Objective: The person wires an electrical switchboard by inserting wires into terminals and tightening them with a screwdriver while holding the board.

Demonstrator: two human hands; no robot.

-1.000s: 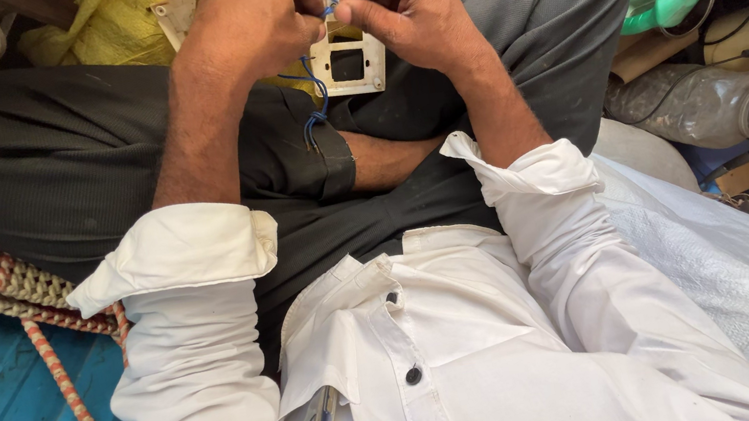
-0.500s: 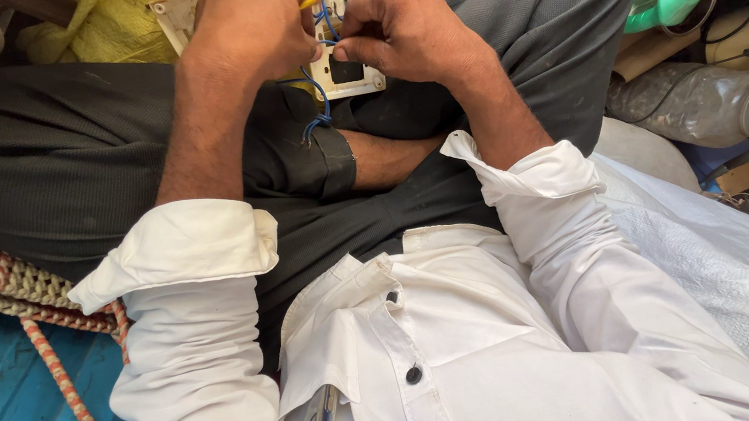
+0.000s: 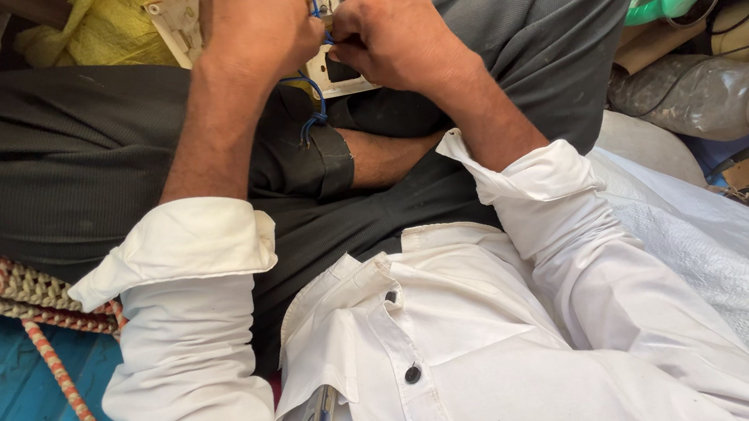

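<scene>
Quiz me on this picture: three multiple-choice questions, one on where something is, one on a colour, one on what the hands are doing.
1. Where does the clear plastic jar lie?
A. on the lap
B. to the person's right
C. on the blue boards

2. What colour are the thin wires at the white switch plate?
A. blue
B. red
C. green

3. How are the hands?
A. both idle
B. one raised away
C. both on the plate

Answers:
1 B, it lies on its side among clutter at right.
2 A, blue loops hang there.
3 C, left hand and right hand grip it.
</scene>
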